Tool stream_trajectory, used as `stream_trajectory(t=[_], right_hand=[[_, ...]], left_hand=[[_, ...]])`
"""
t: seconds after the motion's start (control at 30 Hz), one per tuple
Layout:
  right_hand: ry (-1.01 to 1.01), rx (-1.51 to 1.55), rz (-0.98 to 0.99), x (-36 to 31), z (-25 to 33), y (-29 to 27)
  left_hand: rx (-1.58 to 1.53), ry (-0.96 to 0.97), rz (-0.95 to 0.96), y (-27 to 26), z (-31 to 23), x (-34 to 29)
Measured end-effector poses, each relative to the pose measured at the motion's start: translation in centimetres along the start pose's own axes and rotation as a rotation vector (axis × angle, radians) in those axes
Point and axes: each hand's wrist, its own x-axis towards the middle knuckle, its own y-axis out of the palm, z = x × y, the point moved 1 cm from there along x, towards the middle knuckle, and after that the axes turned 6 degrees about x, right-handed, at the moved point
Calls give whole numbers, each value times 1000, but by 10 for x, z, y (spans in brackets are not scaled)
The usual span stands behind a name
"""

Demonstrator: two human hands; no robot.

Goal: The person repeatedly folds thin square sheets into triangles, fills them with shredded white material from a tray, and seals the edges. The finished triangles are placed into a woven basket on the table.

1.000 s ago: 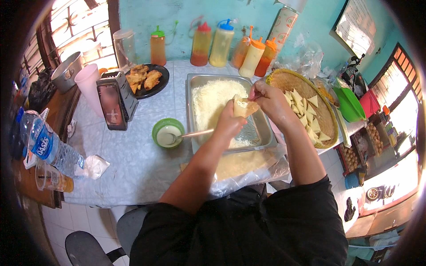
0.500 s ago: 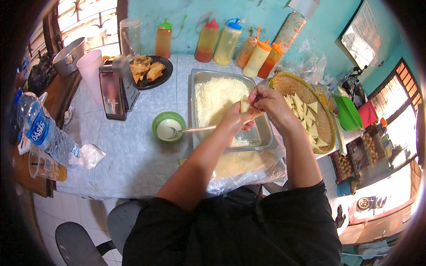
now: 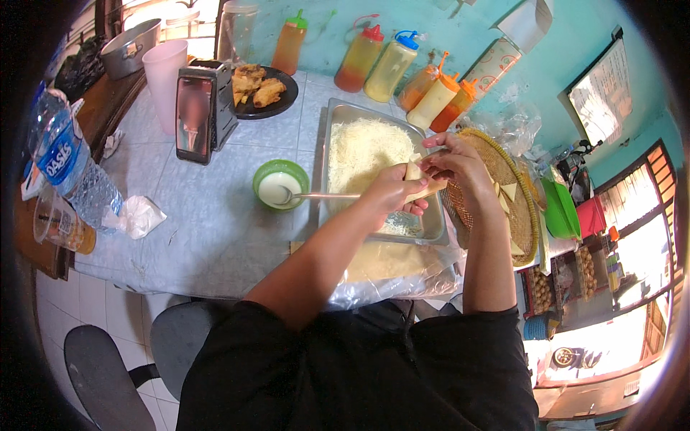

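Over the metal tray (image 3: 329, 144) of white shredded filling (image 3: 366, 147), my left hand (image 3: 392, 190) is closed round a pale pastry wrapper (image 3: 414, 172) folded into a small cone. A loose strip of the wrapper sticks out to the right, under my right hand (image 3: 460, 165). The right fingers are bent and meet at the wrapper's edge, with one finger lifted. To the left, a green bowl (image 3: 303, 171) holds white paste, and a spoon (image 3: 323, 195) leans in it. The spoon's handle end is hidden behind my left arm.
Folded triangles (image 3: 509, 191) lie in a woven basket (image 3: 530, 215) at right. A stack of wrappers (image 3: 381, 263) under plastic lies near me. Sauce bottles (image 3: 359, 57) line the wall. A phone (image 3: 194, 118) leans on a grater (image 3: 224, 108) beside a plate of fried food (image 3: 287, 100).
My right fingers have loosened and one has lifted from the pastry wrapper. My left hand keeps its hold. The whole view has shifted and tilted slightly.
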Motion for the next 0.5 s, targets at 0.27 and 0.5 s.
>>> stream_trajectory(t=[0.27, 0.5], right_hand=[[-55, -43, 40, -2, -8, 12], [-90, 58, 9, -7, -6, 16]], left_hand=[[-62, -2, -35, 2, -3, -3], [-151, 78, -23, 4, -4, -4]])
